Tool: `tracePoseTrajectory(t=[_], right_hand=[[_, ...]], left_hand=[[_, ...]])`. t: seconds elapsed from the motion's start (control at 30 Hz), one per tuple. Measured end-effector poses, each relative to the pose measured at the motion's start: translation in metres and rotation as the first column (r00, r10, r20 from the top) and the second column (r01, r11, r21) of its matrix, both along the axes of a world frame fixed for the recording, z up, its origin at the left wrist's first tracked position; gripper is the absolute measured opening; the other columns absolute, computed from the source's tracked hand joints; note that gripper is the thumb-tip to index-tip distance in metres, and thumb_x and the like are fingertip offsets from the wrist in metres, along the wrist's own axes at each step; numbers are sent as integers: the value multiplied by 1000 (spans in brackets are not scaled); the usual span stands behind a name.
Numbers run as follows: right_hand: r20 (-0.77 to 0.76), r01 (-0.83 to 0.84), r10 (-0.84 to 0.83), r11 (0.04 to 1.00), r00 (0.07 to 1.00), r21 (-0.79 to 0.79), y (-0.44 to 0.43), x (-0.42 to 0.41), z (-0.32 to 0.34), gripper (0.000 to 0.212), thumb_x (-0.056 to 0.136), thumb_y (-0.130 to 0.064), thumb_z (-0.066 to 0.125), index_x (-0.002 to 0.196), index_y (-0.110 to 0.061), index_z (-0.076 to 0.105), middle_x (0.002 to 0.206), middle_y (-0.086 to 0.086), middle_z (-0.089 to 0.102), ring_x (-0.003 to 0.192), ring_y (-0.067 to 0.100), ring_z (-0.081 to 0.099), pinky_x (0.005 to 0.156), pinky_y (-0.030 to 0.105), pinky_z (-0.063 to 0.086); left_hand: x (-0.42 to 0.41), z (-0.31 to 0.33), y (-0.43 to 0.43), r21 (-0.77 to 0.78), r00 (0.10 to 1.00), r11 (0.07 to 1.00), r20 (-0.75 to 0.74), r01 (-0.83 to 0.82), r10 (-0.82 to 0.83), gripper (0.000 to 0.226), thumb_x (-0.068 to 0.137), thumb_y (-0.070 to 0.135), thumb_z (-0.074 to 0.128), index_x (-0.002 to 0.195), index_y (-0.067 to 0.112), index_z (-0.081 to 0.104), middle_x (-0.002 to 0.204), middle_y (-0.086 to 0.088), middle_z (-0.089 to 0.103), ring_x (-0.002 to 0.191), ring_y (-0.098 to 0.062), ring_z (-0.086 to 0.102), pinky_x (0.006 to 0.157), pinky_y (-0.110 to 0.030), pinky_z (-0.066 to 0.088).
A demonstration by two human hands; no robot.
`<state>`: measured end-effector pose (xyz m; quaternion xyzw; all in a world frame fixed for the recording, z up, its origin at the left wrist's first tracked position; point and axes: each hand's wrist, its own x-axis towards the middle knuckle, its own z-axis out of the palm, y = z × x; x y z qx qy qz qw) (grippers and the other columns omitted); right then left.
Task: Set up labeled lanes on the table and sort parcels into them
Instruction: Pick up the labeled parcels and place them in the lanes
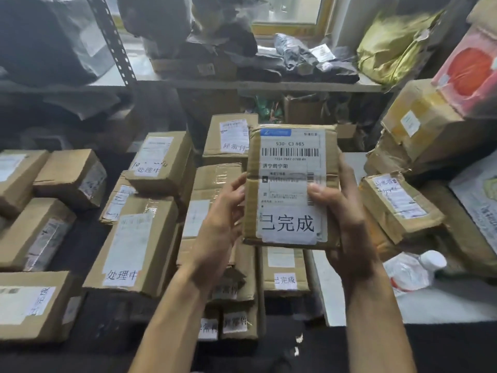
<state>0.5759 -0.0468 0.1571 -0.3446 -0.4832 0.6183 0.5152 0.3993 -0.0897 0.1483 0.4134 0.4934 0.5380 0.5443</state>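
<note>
I hold a flat cardboard parcel (282,168) upright in front of me, above the table. Its white shipping label faces me, with a barcode and a large printed tag reading 已完成. My left hand (223,208) grips its left edge, fingers curled behind. My right hand (347,211) grips the right edge, with the thumb pressed on the label. Below lie several brown parcels on the dark table (80,246): one tagged 处理中 (134,246), one tagged 已完成 (285,273), and others tagged 异常件 (234,321).
A metal shelf (242,84) behind the table carries dark bags and a yellow-green bag (390,47). Stacked boxes (419,125) rise at the right. A plastic bottle (414,270) lies on a white surface at the right. More parcels (35,232) crowd the left.
</note>
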Motion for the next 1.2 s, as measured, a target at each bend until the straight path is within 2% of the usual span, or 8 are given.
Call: tracePoseTrajectory(t=[0.17,0.37,0.5,0.63,0.8,0.87,1.0,1.2], right_hand=[[-89,34,-46,990,995,-139,29,29,-18,71,78,-19,64,146,-19,40,108,4,77,98,31,76,67,39,63],[-73,101,-122,964,990,-245,66,46,-51,66,79,-19,66,141,-19,44,114,9,76,103,33,74,76,44,64],[-24,107,-122,938,992,-329,89,64,-77,69,78,-18,66,143,-16,44,121,13,73,109,36,71,87,56,59],[62,73,-50,884,997,-462,91,73,-119,66,74,-22,68,137,-17,48,111,8,77,100,30,75,76,46,63],[111,-75,183,779,977,-623,82,59,-156,60,89,-43,73,139,-13,57,124,13,72,110,35,72,93,54,59],[60,-125,217,744,974,-656,76,56,-160,37,99,-35,60,129,-15,66,118,12,75,105,31,74,89,46,62],[40,-132,218,715,975,-687,69,50,-167,34,101,-30,56,129,-14,66,117,12,76,106,32,74,81,38,64],[160,-62,223,744,962,-666,70,39,-179,36,99,-30,64,132,-16,63,114,7,77,99,27,76,73,37,63]], left_hand=[[36,-6,25,-61,997,998,-66,34,-38,59,94,53,43,144,23,51,131,0,68,126,-21,61,107,-55,45],[66,-27,76,-183,999,983,-26,14,-19,41,100,34,55,139,20,49,113,1,76,98,-13,74,71,-23,56],[82,-48,98,-297,999,955,31,16,-7,31,101,23,50,133,19,52,104,5,77,93,-11,75,71,-24,59],[95,-80,99,-471,997,882,61,-14,49,25,98,16,46,122,18,52,109,-2,73,91,-18,74,67,-30,60],[102,-110,79,-607,982,775,-51,-175,181,37,89,26,51,125,16,51,112,-7,68,97,-26,72,89,-53,60],[102,-119,73,-622,974,753,-84,-215,209,35,92,23,52,125,12,51,108,-6,69,92,-23,73,84,-48,61],[99,-128,64,-610,957,738,-212,-289,200,24,96,19,51,119,11,54,103,-3,70,86,-17,71,70,-33,56],[103,-136,50,-421,861,811,-473,-406,186,50,84,27,47,134,25,54,128,5,59,116,-15,59,103,-44,49]])
